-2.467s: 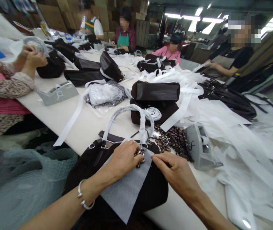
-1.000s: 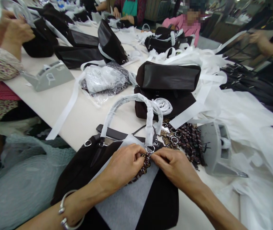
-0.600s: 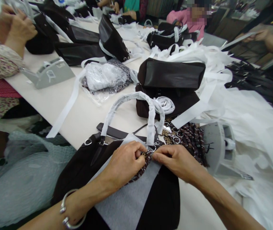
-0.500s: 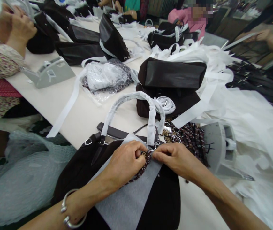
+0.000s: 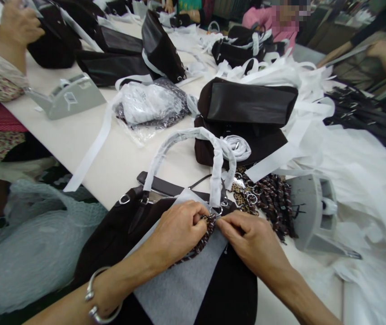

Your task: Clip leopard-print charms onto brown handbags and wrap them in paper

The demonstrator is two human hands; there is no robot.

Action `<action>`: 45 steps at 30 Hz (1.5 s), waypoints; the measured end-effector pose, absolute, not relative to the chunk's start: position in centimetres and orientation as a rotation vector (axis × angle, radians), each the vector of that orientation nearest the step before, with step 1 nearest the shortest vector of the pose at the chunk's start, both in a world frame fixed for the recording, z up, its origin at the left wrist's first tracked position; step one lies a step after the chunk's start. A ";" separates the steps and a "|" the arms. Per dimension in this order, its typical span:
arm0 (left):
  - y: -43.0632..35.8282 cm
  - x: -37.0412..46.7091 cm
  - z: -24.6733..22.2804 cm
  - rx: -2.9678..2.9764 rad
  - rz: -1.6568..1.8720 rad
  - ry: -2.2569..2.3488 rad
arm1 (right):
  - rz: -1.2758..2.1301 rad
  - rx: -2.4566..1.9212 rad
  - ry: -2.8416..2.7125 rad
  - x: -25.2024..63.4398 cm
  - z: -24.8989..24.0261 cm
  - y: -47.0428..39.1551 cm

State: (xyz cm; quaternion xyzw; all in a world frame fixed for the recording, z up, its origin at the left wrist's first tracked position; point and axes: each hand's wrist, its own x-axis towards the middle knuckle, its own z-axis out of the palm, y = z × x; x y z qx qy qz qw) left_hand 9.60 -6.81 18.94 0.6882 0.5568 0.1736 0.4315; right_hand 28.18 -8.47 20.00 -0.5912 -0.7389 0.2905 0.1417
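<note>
A dark brown handbag (image 5: 104, 243) lies in front of me, its handle (image 5: 179, 135) wrapped in white and standing up. A pale grey sheet (image 5: 179, 289) covers part of its front. Over that sheet, my left hand (image 5: 182, 228) is closed on a dark braided strap (image 5: 201, 246) with light flecks, near the base of the handle. My right hand (image 5: 247, 234) pinches at the strap's end close to a metal ring (image 5: 219, 210); what lies between its fingertips is too small to make out. More braided straps with rings (image 5: 274, 198) are piled right of the bag.
Tape dispensers stand at right (image 5: 314, 212) and left (image 5: 67, 97). Stacked handbags (image 5: 247, 101) and a plastic-wrapped bundle (image 5: 148, 106) lie beyond my bag. White wrapping strips (image 5: 348, 153) heap at right. A roll of bubble wrap (image 5: 33, 257) sits lower left. Co-workers' hands (image 5: 20, 27) show at left.
My right hand has turned slightly and shifted a little downward, still pinching by the ring. My left hand stays on the strap. The co-worker's hands at left have moved toward the edge.
</note>
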 end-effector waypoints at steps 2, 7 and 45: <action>-6.8 9.6 19.0 1.721 0.431 1.383 | 0.790 -1.701 -2.139 28.1 19.7 -8.8; -6.9 9.6 19.1 1.747 0.406 1.359 | 0.689 -1.675 -2.187 27.9 19.1 -9.4; -5.2 9.2 18.6 2.014 0.269 1.287 | 0.909 -1.726 -2.228 28.2 18.8 -8.4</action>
